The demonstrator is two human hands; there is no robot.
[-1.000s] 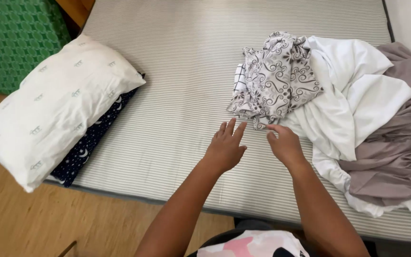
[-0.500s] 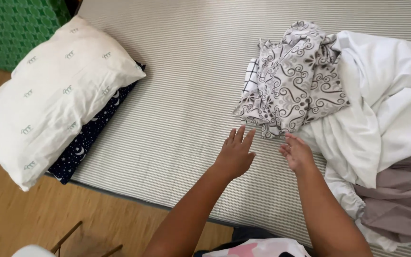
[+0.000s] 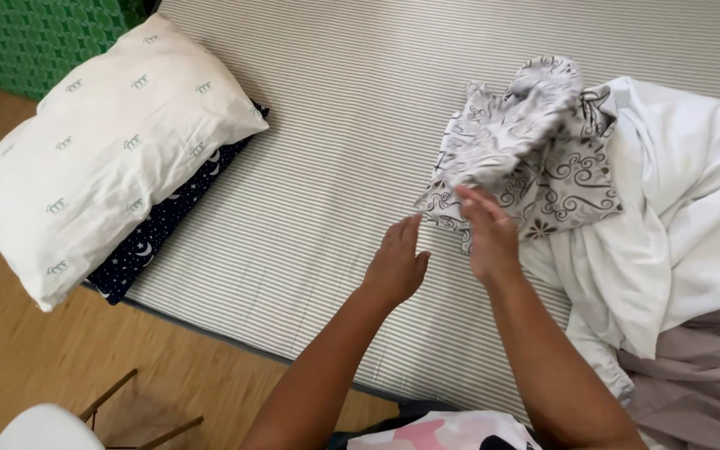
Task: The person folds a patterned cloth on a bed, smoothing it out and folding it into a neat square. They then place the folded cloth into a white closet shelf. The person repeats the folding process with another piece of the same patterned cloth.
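A crumpled grey-and-white patterned cloth [image 3: 543, 158] lies on the striped mattress [image 3: 335, 167], against a heap of white sheet [image 3: 677, 208]. My right hand [image 3: 487, 237] reaches its fingers onto the near edge of the patterned cloth and takes hold of a fold there. My left hand [image 3: 397, 265] hovers just left of it over bare mattress, fingers spread, holding nothing.
A white pillow [image 3: 102, 150] lies on a dark blue star-patterned pillow [image 3: 160, 225] at the mattress's left edge. A taupe sheet [image 3: 702, 383] is bunched at the lower right. A green crate [image 3: 35, 42], wooden floor [image 3: 60, 367] and a white chair [image 3: 43, 429] are to the left.
My right hand has moved forward from the mattress onto the patterned cloth's edge. My left hand has stayed beside it. The view has shifted down and to the left.
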